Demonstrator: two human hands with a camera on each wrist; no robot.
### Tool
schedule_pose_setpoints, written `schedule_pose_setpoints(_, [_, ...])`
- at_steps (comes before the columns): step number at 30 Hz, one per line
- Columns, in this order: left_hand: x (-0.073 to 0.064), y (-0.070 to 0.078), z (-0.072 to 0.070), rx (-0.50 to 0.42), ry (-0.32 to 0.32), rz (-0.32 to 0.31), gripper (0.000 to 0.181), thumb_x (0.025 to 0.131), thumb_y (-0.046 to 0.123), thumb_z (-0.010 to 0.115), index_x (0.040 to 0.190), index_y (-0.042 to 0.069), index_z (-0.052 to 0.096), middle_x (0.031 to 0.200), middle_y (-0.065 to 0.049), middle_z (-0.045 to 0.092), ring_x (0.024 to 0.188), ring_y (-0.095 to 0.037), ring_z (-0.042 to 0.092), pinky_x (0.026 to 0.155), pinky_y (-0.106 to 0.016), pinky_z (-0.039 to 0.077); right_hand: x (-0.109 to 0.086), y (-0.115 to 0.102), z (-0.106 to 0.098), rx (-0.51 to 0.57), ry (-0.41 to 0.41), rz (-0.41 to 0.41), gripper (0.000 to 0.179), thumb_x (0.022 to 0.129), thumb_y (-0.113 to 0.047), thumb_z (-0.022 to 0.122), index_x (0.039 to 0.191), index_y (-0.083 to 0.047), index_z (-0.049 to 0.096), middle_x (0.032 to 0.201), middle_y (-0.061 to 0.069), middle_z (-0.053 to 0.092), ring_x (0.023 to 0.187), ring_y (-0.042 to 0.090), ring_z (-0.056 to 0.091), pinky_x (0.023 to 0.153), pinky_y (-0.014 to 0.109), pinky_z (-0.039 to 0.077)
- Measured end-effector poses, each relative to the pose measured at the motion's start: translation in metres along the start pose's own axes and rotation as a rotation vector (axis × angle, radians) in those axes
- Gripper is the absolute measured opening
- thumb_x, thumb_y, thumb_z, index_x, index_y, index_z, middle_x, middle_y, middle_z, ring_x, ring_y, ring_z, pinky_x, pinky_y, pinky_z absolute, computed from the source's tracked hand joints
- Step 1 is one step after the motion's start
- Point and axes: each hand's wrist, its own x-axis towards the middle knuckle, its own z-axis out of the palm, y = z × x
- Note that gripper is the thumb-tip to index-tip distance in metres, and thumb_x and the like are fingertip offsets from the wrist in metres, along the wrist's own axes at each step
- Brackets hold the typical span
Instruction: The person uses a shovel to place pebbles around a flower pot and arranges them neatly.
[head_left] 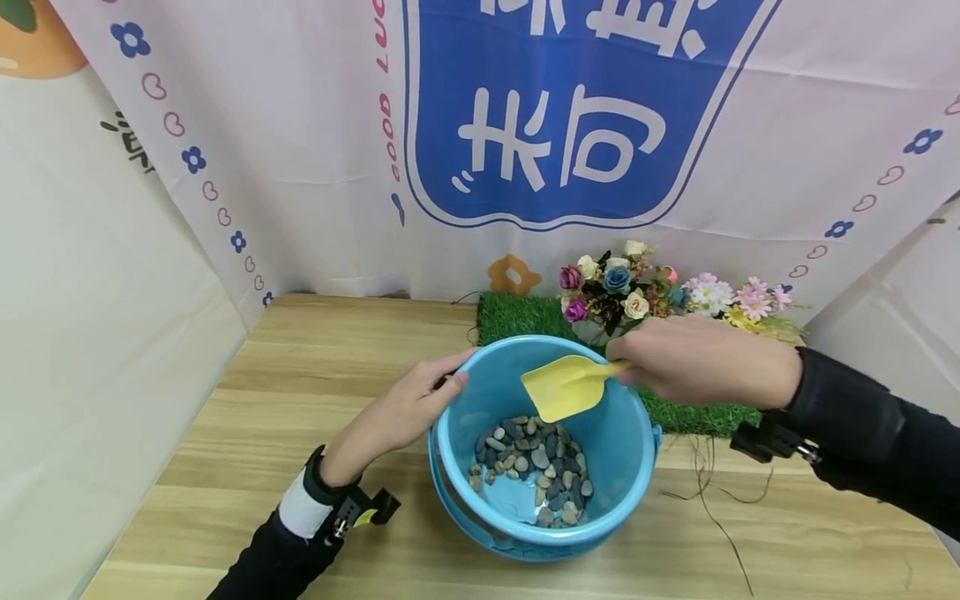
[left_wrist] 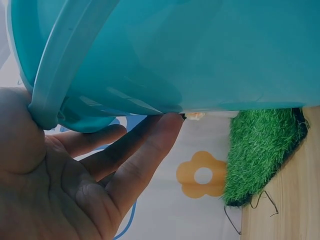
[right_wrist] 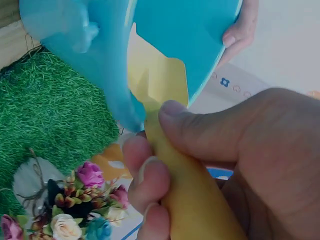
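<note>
A light-blue plastic bucket (head_left: pixel 627 454) stands on the wooden table, with several grey, tan and dark pebbles (head_left: pixel 551 467) at its bottom. My left hand (head_left: pixel 401 408) holds the rim on the left side; in the left wrist view its fingers (left_wrist: pixel 147 165) lie along the outer wall, beside the bucket's handle (left_wrist: pixel 62 60). Gripped in my right hand (head_left: pixel 697 358) is the handle of a small yellow toy shovel (head_left: pixel 566 389). Its blade hangs over the bucket's mouth, above the pebbles, with no pebbles showing on it. The right wrist view shows thumb and fingers wrapped round the shovel handle (right_wrist: pixel 187 195).
Behind the bucket, a green artificial grass mat (head_left: pixel 517 315) lies on the wooden table (head_left: pixel 330 367). Artificial flowers (head_left: pixel 618 287) stand on it, partly behind my right hand. Thin dark strands (head_left: pixel 712 500) lie right of the bucket. A printed cloth (head_left: pixel 330 167) hangs at the back.
</note>
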Motion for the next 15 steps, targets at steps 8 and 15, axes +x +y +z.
schedule_pose_setpoints(8, [0.000, 0.000, 0.000, -0.005, 0.004, 0.005, 0.043, 0.102, 0.030, 0.034, 0.143, 0.017, 0.034, 0.116, -0.010, 0.060, 0.074, -0.016, 0.066, 0.061, -0.028, 0.055, 0.021, -0.018, 0.001, -0.052, -0.071, 0.001, 0.005, 0.089, -0.018, 0.062, 0.085, -0.018, 0.059, 0.065, -0.007, 0.047, 0.052, 0.006, 0.042, 0.043, 0.021, 0.038])
schedule_pose_setpoints(15, [0.001, 0.000, 0.000, -0.017, -0.007, 0.010, 0.042, 0.102, 0.028, 0.035, 0.143, 0.018, 0.034, 0.117, -0.011, 0.060, 0.078, -0.019, 0.066, 0.063, -0.028, 0.055, 0.039, -0.031, 0.014, -0.066, -0.159, -0.039, 0.014, 0.090, -0.017, 0.061, 0.077, -0.018, 0.054, 0.063, -0.004, 0.043, 0.052, 0.010, 0.037, 0.047, 0.024, 0.034])
